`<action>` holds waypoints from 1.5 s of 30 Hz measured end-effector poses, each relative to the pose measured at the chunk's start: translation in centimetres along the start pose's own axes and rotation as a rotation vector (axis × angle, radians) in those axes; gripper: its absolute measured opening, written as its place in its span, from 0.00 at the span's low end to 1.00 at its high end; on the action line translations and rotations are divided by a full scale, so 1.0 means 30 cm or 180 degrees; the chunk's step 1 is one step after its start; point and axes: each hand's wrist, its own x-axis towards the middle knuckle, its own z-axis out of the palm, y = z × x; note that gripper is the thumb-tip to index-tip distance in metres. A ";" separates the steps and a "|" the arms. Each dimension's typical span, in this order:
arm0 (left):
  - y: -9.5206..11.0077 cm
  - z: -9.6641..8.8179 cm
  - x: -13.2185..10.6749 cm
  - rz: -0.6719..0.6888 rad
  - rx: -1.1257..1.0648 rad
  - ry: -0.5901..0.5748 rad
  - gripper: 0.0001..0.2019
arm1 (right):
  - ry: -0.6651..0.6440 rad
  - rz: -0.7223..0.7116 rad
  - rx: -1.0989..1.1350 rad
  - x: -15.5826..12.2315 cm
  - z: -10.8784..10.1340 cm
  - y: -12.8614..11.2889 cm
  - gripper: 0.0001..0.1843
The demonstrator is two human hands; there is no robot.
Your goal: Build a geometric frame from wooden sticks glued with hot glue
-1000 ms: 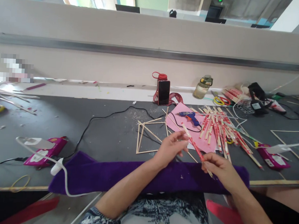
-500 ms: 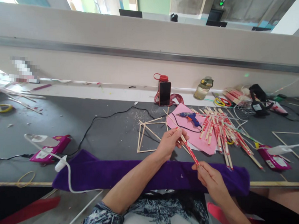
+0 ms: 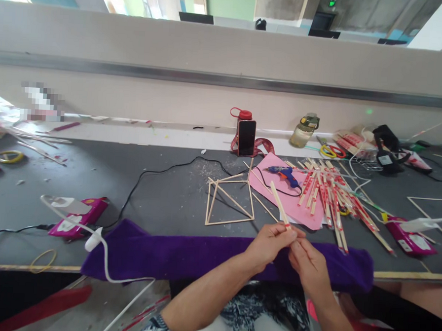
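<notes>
Both hands are together above the purple cloth (image 3: 208, 258), pinching a pair of wooden chopsticks (image 3: 279, 200) that point up and away from me. My left hand (image 3: 270, 247) grips them from the left, where a bit of red wrapper shows. Right against it, my right hand (image 3: 310, 264) is closed on their lower end, which the fingers hide. Beyond them stands a stick frame (image 3: 229, 222) of joined chopsticks on the grey table. A blue glue gun (image 3: 285, 175) lies on a pink sheet (image 3: 260, 170).
Several wrapped chopsticks (image 3: 328, 196) are heaped to the right. A phone (image 3: 246, 138) leans on a red-capped bottle (image 3: 245, 114); a clear bottle (image 3: 300, 135) stands by the wall. Magenta power strips (image 3: 92, 218) lie at both sides, with cables across the table. Scissors (image 3: 332, 151) lie at the back right.
My left hand has slid down the chopsticks to meet my right hand. Their upper part is now bare wood, where the red wrapper showed between my hands before.
</notes>
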 end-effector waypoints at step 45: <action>0.080 -0.081 -0.293 0.2741 0.2210 0.0296 0.21 | -0.0799 0.0252 0.0668 -0.021 0.021 -0.096 0.19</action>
